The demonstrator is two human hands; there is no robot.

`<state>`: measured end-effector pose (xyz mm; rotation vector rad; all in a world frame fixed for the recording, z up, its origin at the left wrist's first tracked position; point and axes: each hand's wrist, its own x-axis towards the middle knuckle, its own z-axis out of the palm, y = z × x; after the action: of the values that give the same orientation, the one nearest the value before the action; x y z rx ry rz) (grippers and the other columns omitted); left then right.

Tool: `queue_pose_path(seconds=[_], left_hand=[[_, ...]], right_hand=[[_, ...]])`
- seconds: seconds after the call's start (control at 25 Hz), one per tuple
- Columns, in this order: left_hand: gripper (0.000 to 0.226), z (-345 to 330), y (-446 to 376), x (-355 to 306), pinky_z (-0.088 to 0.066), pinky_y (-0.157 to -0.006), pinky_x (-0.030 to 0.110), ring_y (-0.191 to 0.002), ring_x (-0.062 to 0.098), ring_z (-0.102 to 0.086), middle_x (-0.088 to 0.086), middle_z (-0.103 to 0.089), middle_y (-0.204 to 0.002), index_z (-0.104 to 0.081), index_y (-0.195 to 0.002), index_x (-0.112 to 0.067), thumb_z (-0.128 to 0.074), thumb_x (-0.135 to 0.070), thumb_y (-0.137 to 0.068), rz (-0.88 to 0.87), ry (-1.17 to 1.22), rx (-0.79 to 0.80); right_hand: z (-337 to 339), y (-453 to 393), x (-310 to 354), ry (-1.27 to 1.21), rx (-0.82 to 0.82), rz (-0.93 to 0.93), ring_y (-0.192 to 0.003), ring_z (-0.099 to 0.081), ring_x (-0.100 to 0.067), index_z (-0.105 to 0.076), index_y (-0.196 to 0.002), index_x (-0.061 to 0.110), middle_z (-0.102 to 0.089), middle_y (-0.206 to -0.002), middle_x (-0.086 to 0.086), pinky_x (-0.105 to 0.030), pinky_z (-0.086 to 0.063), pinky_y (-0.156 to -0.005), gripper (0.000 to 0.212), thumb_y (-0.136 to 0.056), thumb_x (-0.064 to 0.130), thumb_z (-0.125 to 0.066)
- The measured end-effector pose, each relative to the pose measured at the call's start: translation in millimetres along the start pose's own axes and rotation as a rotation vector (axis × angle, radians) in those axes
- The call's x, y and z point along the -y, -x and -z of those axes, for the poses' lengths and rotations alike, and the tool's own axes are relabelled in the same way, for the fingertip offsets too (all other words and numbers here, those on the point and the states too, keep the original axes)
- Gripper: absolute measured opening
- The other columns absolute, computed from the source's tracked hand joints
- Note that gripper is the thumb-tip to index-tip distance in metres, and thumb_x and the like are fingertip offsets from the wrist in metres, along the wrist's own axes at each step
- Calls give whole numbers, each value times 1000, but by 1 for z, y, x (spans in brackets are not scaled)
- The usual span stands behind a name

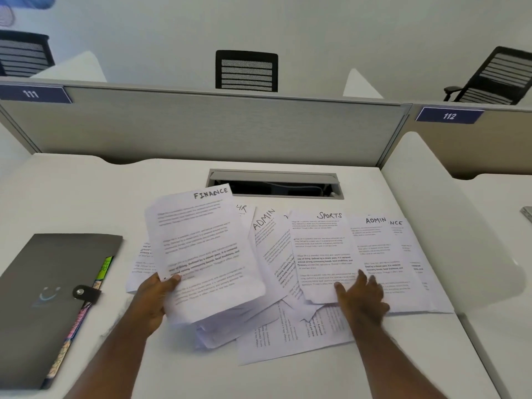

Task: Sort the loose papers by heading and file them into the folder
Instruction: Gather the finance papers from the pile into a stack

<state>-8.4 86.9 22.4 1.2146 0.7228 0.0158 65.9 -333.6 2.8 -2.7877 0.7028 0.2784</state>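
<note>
Now: right hand (361, 295) fingers spread flat on sports sheet (322, 249), long axis pointing away | left hand (157, 295) pinches finance stack (201, 254) (raised), nearer folder (49, 298).

Bright, even light; soft blur, bowed edges.

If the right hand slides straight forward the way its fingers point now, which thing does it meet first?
The right hand already lies flat on the SPORTS sheet, fingers pointing up the page and slightly left. Going on, it would probably just slide along that sheet toward its heading; beyond it lies the open cable tray.
</note>
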Motion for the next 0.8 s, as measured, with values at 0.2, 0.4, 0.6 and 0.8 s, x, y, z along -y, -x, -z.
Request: queue_pose_path(seconds=[0.2, 0.4, 0.6, 0.8], left_hand=[[45, 21, 2, 3, -48, -97, 49, -114, 36, -61, 15, -63, -132, -54, -136, -9, -57, 3, -93, 16, 36, -40], [44, 11, 10, 5, -52, -84, 43, -109, 35, -63, 15, -64, -129, -56, -135, -8, -57, 5, -92, 18, 55, -26], [41, 1, 9, -4, -57, -78, 40, -101, 28, -66, 16, -65, -127, -57, -132, -7, -57, 4, -93, 7, 58, -1], [45, -6, 8, -9, -55, -85, 44, -114, 36, -61, 17, -62, -132, -54, -136, -7, -56, 4, -93, 26, 115, 13]], right_hand=[[3, -10, -9, 63, 46, -83, -134, -40, -31, -27, -149, 16, -40, -148, -12, -50, -37, -104, 87, -83, 63, -58], [11, -19, -13, -207, 9, -114, -122, -51, -35, -45, -138, 17, -57, -131, -13, -48, -41, -98, 65, -83, 38, -72], [8, -39, -30, -781, 59, -141, -99, -65, -37, -66, -116, 4, -70, -111, -17, -43, -55, -82, 29, -89, 13, -63], [4, -27, -31, -1103, 121, -117, -73, -63, -22, -70, -105, 5, -70, -96, -11, -27, -54, -52, 16, -90, 6, -65]])
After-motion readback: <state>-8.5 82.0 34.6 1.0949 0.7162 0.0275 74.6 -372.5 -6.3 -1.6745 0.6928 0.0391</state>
